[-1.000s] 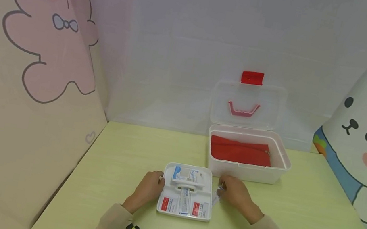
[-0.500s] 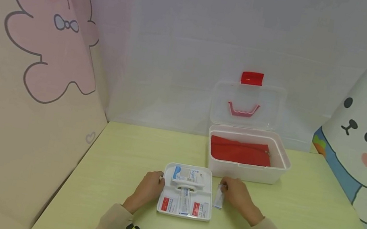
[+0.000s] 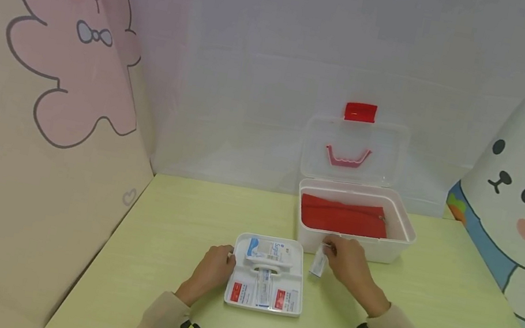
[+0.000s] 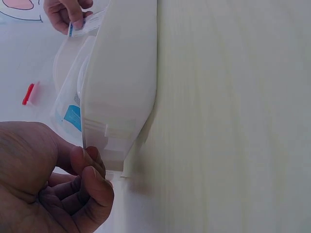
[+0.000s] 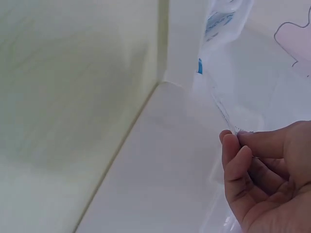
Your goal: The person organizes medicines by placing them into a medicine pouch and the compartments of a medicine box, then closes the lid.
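Observation:
My left hand (image 3: pixel 211 267) pinches the left rim of a shallow white divided tray (image 3: pixel 295 278) on the table. The left wrist view shows the thumb and fingers on the tray's corner. In the tray lie a white-and-blue packet (image 3: pixel 270 251) in the upper part, a slim clear-wrapped packet (image 3: pixel 264 288) in the middle, and red-and-white packets (image 3: pixel 287 300) at the two lower corners. Between thumb and fingertips my right hand (image 3: pixel 350 264) holds a small clear-and-white packet (image 3: pixel 319 262), which hangs down right of the tray, in front of the box. Its print is too small to read.
A white plastic box (image 3: pixel 379 251) stands behind the tray to the right, holding a red zip pouch (image 3: pixel 342 218). Its clear lid (image 3: pixel 313 158) is raised, with a pink handle (image 3: pixel 348 158) and red latch (image 3: pixel 360 112). A curtain hangs behind the table (image 3: pixel 212 208).
My right hand has lifted the small packet from beside the tray, up and away toward the box. The left hand and the tray have stayed in place.

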A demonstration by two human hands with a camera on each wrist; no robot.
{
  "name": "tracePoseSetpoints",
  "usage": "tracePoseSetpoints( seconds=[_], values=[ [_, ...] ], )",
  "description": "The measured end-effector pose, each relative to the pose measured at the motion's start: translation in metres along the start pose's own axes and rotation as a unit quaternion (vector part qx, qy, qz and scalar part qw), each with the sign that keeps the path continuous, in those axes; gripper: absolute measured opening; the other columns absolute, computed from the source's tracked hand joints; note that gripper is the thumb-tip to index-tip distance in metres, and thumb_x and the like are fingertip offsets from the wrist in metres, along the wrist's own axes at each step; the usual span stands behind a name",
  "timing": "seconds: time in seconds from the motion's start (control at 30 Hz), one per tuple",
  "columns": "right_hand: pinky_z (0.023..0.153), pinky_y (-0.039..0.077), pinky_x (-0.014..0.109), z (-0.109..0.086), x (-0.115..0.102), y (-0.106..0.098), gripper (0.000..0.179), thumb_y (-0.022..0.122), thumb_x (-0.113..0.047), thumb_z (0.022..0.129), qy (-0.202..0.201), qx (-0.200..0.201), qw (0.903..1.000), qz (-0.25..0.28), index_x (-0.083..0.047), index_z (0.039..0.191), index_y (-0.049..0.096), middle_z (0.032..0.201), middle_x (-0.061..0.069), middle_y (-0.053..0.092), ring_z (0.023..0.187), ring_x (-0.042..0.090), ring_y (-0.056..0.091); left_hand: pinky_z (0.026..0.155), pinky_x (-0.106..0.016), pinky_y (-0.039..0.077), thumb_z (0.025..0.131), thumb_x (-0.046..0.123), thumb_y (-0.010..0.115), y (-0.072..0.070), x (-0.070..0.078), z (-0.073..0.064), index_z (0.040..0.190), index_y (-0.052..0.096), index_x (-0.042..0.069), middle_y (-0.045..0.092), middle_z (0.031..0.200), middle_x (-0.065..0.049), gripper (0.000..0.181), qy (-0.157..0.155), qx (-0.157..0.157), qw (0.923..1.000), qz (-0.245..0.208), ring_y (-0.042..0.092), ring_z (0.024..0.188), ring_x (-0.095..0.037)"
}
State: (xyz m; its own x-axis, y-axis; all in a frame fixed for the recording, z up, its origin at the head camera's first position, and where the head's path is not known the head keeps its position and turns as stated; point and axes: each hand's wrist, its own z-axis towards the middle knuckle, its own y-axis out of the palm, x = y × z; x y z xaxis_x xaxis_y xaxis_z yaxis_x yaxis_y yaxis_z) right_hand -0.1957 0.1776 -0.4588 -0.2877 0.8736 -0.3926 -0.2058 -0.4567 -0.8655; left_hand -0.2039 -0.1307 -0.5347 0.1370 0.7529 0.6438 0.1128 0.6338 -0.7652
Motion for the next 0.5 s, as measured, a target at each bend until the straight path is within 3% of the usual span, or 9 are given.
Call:
tracePoseSetpoints(
  seconds=[0.27, 0.5],
  values=[
    [0.069, 0.054, 0.034, 0.002, -0.024, -0.011, 0.017, 0.072, -0.004, 0.085, -0.002, 0.005, 0.9994, 0.034, -0.004, 0.102, 0.072, 0.088, 0.008, 0.073, 0.072, 0.016, 0.060, 0.047, -0.023, 0.039, 0.096, 0.011, 0.052, 0.000, 0.001, 0.000, 0.110, 0.065, -0.007, 0.063, 0.074, -0.007, 0.027, -0.011, -0.004, 0.9999, 0.003, 0.051, 0.058, -0.011],
    [0.067, 0.054, 0.027, 0.000, -0.051, -0.013, 0.014, 0.073, -0.006, 0.085, -0.016, -0.034, 0.9960, 0.081, -0.008, 0.099, 0.072, 0.088, 0.003, 0.073, 0.073, 0.011, 0.062, 0.048, -0.024, 0.040, 0.096, 0.012, 0.053, 0.000, 0.002, -0.001, 0.111, 0.065, -0.007, 0.064, 0.076, -0.008, 0.027, -0.013, -0.005, 0.9999, 0.001, 0.052, 0.059, -0.012]
  ],
)
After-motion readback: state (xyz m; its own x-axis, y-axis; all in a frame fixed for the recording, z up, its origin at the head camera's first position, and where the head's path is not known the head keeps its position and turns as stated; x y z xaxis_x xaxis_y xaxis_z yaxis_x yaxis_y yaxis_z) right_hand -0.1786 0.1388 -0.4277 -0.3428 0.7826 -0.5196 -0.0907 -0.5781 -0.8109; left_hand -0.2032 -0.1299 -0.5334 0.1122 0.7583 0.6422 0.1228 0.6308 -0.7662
